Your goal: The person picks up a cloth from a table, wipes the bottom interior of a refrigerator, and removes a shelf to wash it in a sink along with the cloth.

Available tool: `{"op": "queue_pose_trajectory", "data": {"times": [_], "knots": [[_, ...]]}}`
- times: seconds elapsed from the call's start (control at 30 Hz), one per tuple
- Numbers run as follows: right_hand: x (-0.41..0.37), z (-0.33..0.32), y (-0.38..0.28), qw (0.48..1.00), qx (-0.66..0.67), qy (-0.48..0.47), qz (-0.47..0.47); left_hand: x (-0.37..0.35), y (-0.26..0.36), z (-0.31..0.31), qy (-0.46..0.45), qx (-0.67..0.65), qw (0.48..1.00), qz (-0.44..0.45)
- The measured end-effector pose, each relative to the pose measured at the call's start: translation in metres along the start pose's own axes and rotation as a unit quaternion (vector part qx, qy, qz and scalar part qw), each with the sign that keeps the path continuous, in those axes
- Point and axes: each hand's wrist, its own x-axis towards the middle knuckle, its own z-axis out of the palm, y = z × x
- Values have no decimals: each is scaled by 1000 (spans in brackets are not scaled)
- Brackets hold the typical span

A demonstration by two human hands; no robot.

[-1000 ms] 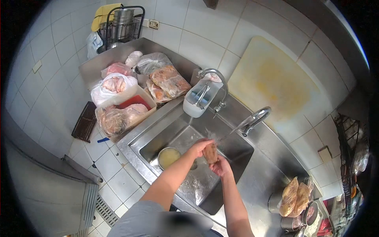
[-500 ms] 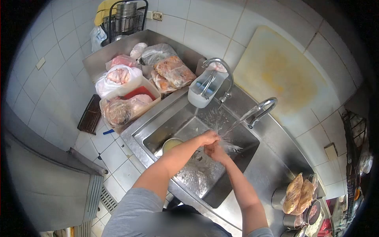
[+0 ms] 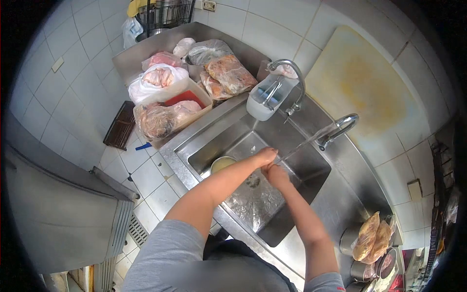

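My left hand (image 3: 265,157) and my right hand (image 3: 278,173) are pressed together over the steel sink (image 3: 311,182), in the water stream from the lower tap (image 3: 336,129). They close on a small brown piece of meat, which is almost fully hidden between the palms. A metal bowl (image 3: 222,164) of yellowish liquid sits in the basin just left of my left forearm. A clear plastic sheet (image 3: 255,203) lies on the sink bottom below my arms.
A gooseneck tap (image 3: 293,73) and a white caddy (image 3: 266,99) stand behind the sink. Bagged meat (image 3: 228,73) and a white tub (image 3: 168,119) fill the counter to the left. A cutting board (image 3: 365,82) leans on the wall. Bagged food (image 3: 372,237) sits on pots at the lower right.
The brown piece was visible between my hands one second ago; now my hands are closed over it. The view has shifted, and the splashing around my hands has lessened.
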Motion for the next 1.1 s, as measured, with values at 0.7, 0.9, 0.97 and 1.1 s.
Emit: {"op": "queue_pose_trajectory", "data": {"times": [0.7, 0.9, 0.97, 1.1], "knots": [[20, -46, -34, 837, 515, -54, 176, -8, 29, -93, -95, 152, 961, 210], [36, -33, -26, 762, 627, 63, 147, 4, 54, -98, -52, 173, 949, 257], [39, -74, -50, 757, 608, 204, 126, -2, 85, -129, 25, 181, 945, 270], [69, -138, -58, 714, 584, 368, 115, -3, 112, -175, 103, 315, 876, 351]]}}
